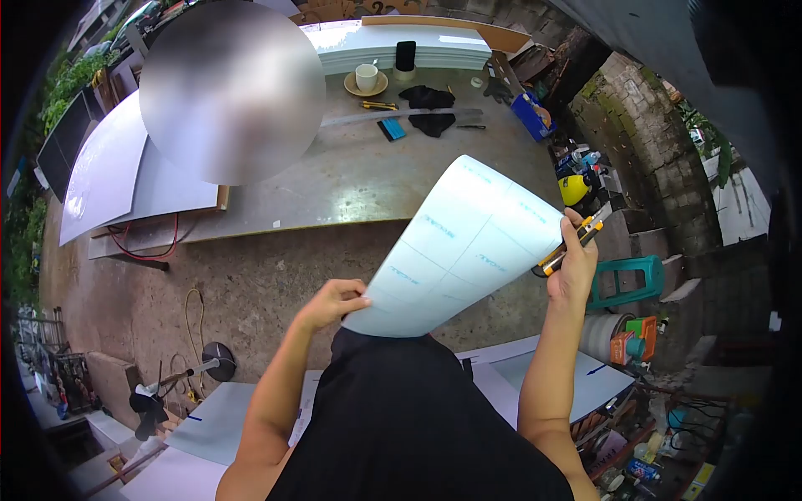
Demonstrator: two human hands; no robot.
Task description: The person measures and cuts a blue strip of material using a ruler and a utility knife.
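A curled adhesive vinyl sheet (468,250) hangs in front of my body, its white backing printed with thin grid lines and repeated blue lettering. My left hand (334,304) pinches its lower left edge between thumb and fingers. On the opposite side, my right hand (575,259) grips the right edge near a corner. That same hand also holds a yellow-and-black utility knife (591,227), its metal end pointing up and right. The fingers behind the sheet are partly hidden. Beyond it lies the grey worktable (334,196).
On the table are a cup (366,77) on a saucer, a phone (405,56), a blue squeegee (391,129), black cloth (431,108) and a blue bin (532,115). White panels (100,179) lie at left. A green stool (626,281) stands right; more boards (209,422) lie behind me.
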